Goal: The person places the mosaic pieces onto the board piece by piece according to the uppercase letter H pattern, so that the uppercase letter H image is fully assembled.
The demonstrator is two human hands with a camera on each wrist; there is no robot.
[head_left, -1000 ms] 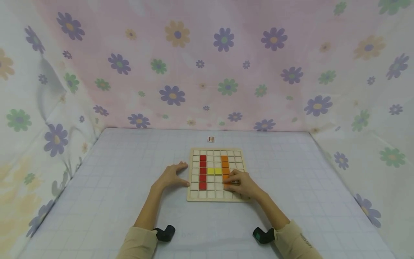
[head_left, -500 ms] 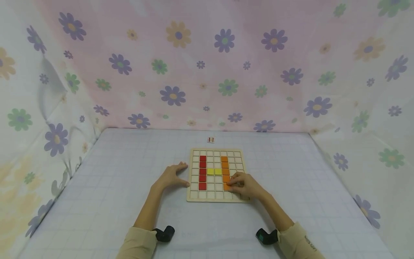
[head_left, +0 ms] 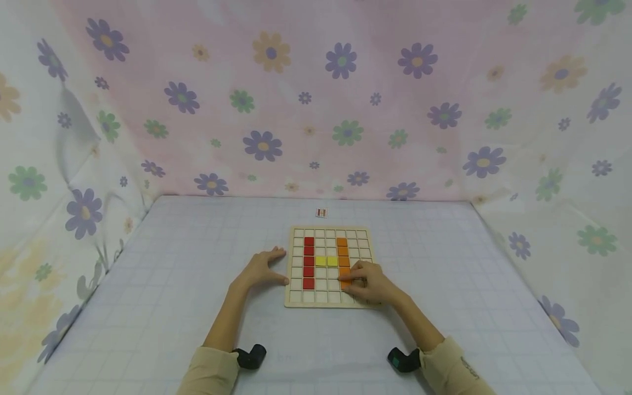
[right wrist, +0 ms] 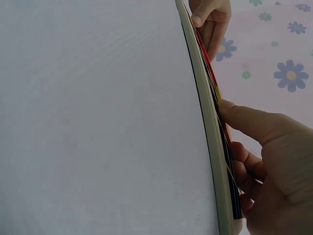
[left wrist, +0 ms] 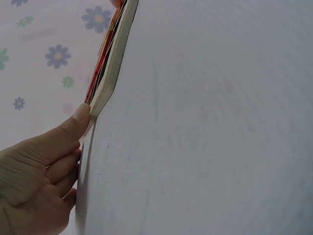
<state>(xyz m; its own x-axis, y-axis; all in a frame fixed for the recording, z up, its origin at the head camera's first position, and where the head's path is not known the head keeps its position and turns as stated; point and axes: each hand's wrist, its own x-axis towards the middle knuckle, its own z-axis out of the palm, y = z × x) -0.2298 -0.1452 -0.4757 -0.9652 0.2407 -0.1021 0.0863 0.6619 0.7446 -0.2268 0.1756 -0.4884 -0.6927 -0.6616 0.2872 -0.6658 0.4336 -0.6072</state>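
A square wooden grid board (head_left: 316, 305) lies on the table. Red tiles (head_left: 308, 261) form a column on its left, orange tiles (head_left: 343, 250) another on its right, and yellow tiles (head_left: 321, 261) bridge them. My left hand (head_left: 259, 270) is spread beside the board's left edge; in the left wrist view its thumb (left wrist: 78, 117) touches the board's corner region. Over the lower right part, my right hand (head_left: 372, 282) has thumb and forefinger at the edges of the lowest orange tile (head_left: 346, 285), pinching it in its cell. Its other fingers are bent under the palm.
Behind the board lies a small printed card (head_left: 322, 213). The table (head_left: 197, 230) has a pale grid-patterned cover and meets a flowered curtain (head_left: 316, 109) at the back and sides. Black wrist-worn devices (head_left: 252, 357) sit near both sleeves.
My right hand's fingertips drew back to the right off the lowest orange tile, then came left over it again. The left hand stays in place; the tiles keep their layout.
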